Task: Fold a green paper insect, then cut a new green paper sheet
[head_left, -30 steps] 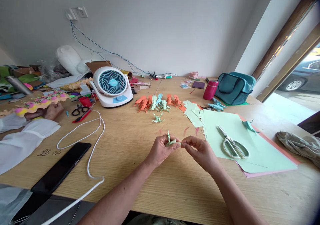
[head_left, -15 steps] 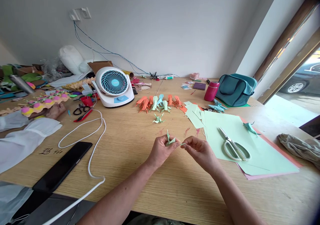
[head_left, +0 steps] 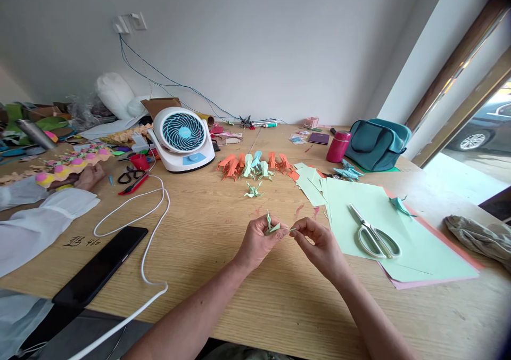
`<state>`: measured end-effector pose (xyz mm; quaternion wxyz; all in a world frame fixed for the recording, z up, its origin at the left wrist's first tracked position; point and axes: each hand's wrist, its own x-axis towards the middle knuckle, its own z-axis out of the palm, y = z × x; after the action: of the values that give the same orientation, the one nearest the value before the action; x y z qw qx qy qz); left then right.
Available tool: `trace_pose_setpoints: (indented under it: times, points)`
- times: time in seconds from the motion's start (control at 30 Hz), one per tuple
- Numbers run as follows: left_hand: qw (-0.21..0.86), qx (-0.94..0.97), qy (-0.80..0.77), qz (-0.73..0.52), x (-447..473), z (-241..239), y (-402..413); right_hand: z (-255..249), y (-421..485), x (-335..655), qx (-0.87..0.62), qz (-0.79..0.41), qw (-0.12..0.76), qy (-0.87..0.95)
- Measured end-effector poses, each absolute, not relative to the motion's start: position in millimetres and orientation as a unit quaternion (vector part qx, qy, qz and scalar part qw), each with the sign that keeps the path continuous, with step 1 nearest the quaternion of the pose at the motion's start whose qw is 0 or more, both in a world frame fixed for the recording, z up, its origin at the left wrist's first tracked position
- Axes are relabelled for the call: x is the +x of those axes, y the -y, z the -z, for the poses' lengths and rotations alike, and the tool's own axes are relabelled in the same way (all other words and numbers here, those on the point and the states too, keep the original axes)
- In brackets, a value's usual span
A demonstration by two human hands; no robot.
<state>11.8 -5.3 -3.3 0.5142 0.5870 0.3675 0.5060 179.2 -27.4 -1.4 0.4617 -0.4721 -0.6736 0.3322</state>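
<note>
Between my hands, above the near middle of the table, is a small pale green folded-paper figure (head_left: 273,228). My left hand (head_left: 257,241) is closed around its body, and one thin point sticks up past the fingers. The fingertips of my right hand (head_left: 317,243) pinch a narrow end of the same paper, close to my left thumb. Fingers cover much of the figure. Just beyond lies a finished-looking pale green paper figure (head_left: 254,190) with thin legs. Behind it stands a row of similar folded figures in orange (head_left: 228,166), pale green and blue.
On the right, scissors (head_left: 373,232) rest on pale green sheets (head_left: 351,200). A pink flask (head_left: 338,146) and teal bag (head_left: 375,144) stand behind. To the left are a fan (head_left: 183,136), white cable (head_left: 143,253), black phone (head_left: 101,264) and another person's hand (head_left: 91,177).
Both hands keep their grip on the green paper figure and have barely shifted. The whole view has moved very slightly; the things on the table lie as before.
</note>
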Motion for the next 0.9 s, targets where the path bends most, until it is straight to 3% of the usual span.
trace_pose_setpoints:
  times: [0.17, 0.53, 0.9]
  points:
    - [0.534, 0.564, -0.395, -0.490, 14.0, 4.0, 5.2, 1.7, 30.2, 175.7, -0.451, -0.271, 0.492, 0.694]
    - [0.463, 0.598, -0.376, -0.536, 11.7, 7.9, 4.9, 12.2, 23.0, 176.2, -0.446, -0.418, 0.495, 0.617]
    - [0.396, 0.651, -0.341, -0.550, 11.6, 12.3, 6.1, 7.3, 27.8, 173.6, -0.471, -0.376, 0.505, 0.618]
